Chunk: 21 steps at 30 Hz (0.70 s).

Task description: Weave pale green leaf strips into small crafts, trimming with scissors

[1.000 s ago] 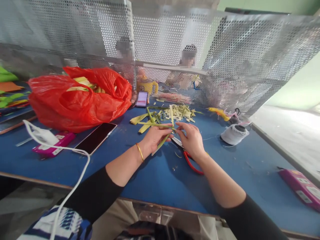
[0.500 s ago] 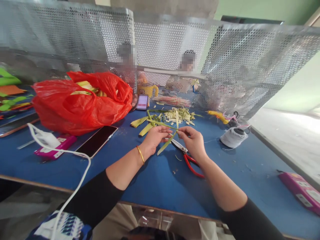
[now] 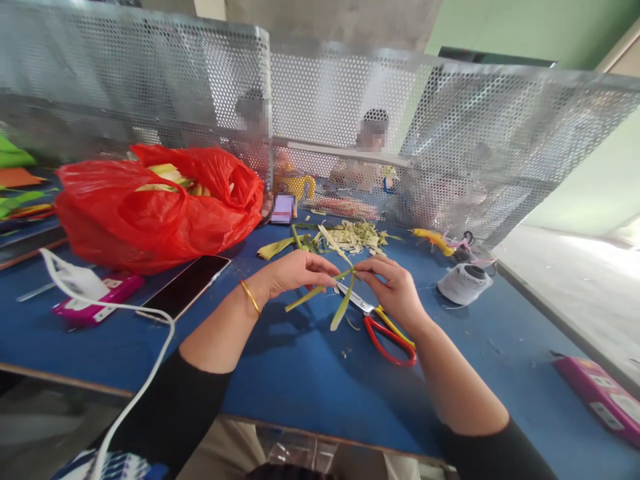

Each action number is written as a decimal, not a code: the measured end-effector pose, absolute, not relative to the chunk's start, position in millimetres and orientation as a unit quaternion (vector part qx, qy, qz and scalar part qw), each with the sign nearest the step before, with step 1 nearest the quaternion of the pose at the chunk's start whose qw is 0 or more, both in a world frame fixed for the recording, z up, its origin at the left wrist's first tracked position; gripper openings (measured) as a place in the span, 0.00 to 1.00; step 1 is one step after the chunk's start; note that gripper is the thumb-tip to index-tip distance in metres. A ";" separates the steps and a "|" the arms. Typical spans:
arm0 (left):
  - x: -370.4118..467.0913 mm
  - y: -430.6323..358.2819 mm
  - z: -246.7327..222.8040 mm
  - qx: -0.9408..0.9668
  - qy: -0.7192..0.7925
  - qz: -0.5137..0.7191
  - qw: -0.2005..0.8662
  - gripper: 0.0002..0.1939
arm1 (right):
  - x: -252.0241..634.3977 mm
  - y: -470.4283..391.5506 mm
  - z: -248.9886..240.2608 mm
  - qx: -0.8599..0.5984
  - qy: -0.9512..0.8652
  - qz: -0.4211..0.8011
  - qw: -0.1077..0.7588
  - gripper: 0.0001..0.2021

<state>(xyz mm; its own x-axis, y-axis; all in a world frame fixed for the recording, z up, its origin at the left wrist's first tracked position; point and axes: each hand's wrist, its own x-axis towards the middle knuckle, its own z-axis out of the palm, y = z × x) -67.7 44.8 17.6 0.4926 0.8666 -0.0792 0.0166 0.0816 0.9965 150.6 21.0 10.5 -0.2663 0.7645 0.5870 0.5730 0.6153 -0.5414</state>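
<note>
Thin green leaf strips (image 3: 342, 311) cross at one point above the table, their ends fanning out in several directions. My right hand (image 3: 393, 283) pinches them where they meet, between thumb and fingertips. Just left of it, my left hand (image 3: 303, 272), with a gold bangle at the wrist, holds one strip between thumb and fingers; its end sticks out toward the lower left. Under the hands lies a pair of scissors (image 3: 391, 343) with one red and one yellow handle, its blade tips partly hidden. Behind the hands are a heap of leaf scraps (image 3: 360, 235) and a folded leaf piece (image 3: 275, 249).
A red plastic bag (image 3: 160, 220) with leaf pieces stands left, beside a dark phone (image 3: 185, 290) and a purple box (image 3: 103, 303) with a white cable. Right are a white thread spool (image 3: 463, 285) and another purple box (image 3: 597, 393). A perforated metal screen (image 3: 330, 100) stands behind; people sit beyond.
My left hand has drawn a little left, away from my right hand, and its strip now points lower left. Another strip hangs more steeply. The scissors' yellow handle has come into sight.
</note>
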 end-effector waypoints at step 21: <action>-29.0 30.9 4.4 0.302 0.401 0.501 0.705 0.02 | 125.4 7.2 -1.3 -0.530 -0.761 0.113 0.357 0.14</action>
<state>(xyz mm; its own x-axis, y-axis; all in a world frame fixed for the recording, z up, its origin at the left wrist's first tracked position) -29.0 30.9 4.4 0.1762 0.9488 -0.2620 -0.4650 0.3148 0.8274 125.4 7.2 -1.3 -0.1831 0.8874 0.4232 0.7257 0.4124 -0.5507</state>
